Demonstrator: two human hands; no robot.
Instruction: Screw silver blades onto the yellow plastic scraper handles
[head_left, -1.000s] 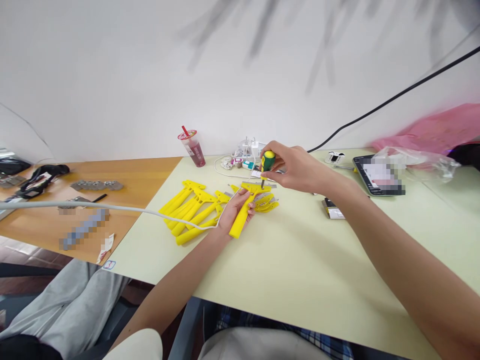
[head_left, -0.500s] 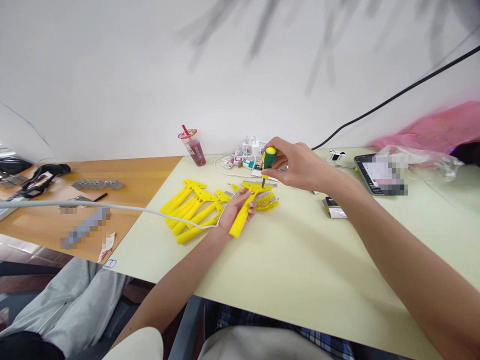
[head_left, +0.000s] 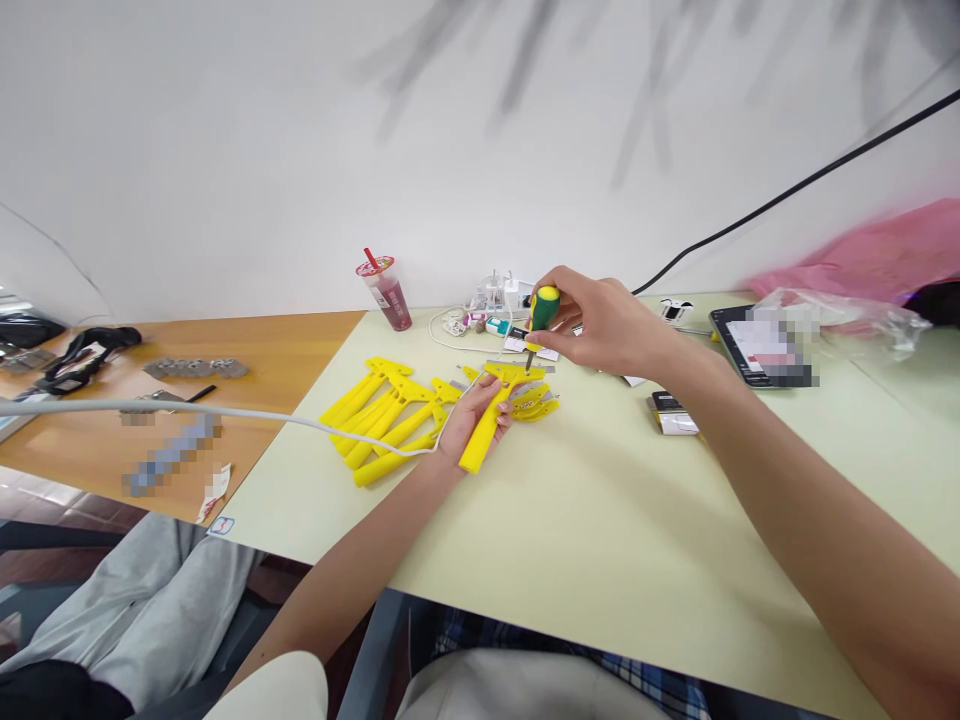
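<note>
My left hand (head_left: 466, 415) is closed round a yellow scraper (head_left: 486, 432), a T-shaped tool with a metal blade along its head. The handle points down toward me. In my right hand (head_left: 589, 320) is a short screwdriver (head_left: 544, 312) with a green and yellow handle, held upright by the fingers. Its tip meets the right side of the scraper's head; whether a screw sits under it is too small to tell. Beyond my left hand lie yellow head pieces (head_left: 534, 403) with metal parts. Several more yellow scraper handles (head_left: 382, 415) lie in a row to the left.
A cup with a red straw (head_left: 388, 295) stands by the wall. Plugs and a power strip (head_left: 499, 295) are behind my hands. To the right lie a small packet (head_left: 673, 415), a tablet (head_left: 757, 345) and plastic bags (head_left: 847, 315). A white cable (head_left: 225, 413) crosses in front at left.
My right hand and the screwdriver handle have shifted slightly right and up, the tip staying at the scraper's head. My left hand and the scraper have hardly moved.
</note>
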